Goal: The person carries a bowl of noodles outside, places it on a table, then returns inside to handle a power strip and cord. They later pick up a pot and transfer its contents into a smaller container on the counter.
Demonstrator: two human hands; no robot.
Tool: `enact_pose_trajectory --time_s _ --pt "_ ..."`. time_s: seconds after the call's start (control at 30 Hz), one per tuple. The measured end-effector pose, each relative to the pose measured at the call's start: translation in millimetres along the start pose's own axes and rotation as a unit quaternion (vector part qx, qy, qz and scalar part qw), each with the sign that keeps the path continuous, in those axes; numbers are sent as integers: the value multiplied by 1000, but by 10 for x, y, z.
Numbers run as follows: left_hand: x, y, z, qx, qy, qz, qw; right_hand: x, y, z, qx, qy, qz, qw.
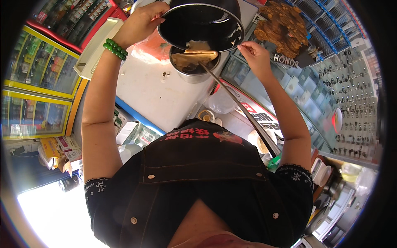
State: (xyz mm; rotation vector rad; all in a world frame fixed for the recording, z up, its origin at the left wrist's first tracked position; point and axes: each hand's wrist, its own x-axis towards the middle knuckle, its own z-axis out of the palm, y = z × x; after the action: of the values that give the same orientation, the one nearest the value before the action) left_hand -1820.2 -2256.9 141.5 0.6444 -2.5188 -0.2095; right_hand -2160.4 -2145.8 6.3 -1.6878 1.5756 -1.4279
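A dark pot point(202, 27) is tipped over a smaller metal pot point(195, 77), its rim slanting down toward me. My left hand point(142, 22), below a green bead bracelet, grips the dark pot at its left side. At the right end of the same rim, my right hand point(255, 57) pinches with its thumb and fingers. A thick brown mass point(198, 45) hangs over the lip and meets more brown stuff in the smaller pot. From that pot a long metal handle point(244, 105) slants out toward my right arm; its working end is hidden in the brown mass.
Both pots are at the white counter point(144, 93), which has a blue front edge. A reddish plastic bag point(155, 46) lies left of the smaller pot. Carved brown wood point(281, 27) and a glass display case point(295, 89) stand right. Yellow-framed fridges point(41, 68) line the left.
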Motion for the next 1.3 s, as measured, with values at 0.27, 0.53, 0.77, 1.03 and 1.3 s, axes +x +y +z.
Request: enact_pose_trajectory --time_s 0.27,0.53,0.77,1.03,1.3 --pt "-140 51 -12 18 13 35 999 -120 39 81 5 22 -65 998" --pt "-101 218 -235 75 51 74 993 6 -102 72 -6 51 -107 993" --pt "96 325 -625 134 -29 12 990 167 -226 53 59 38 -108 992" --pt "895 -74 -780 110 -104 47 987 431 -291 -75 197 -105 68 972" --pt "1571 -514 -585 119 -202 -58 970 602 -223 -221 291 -193 181 920"
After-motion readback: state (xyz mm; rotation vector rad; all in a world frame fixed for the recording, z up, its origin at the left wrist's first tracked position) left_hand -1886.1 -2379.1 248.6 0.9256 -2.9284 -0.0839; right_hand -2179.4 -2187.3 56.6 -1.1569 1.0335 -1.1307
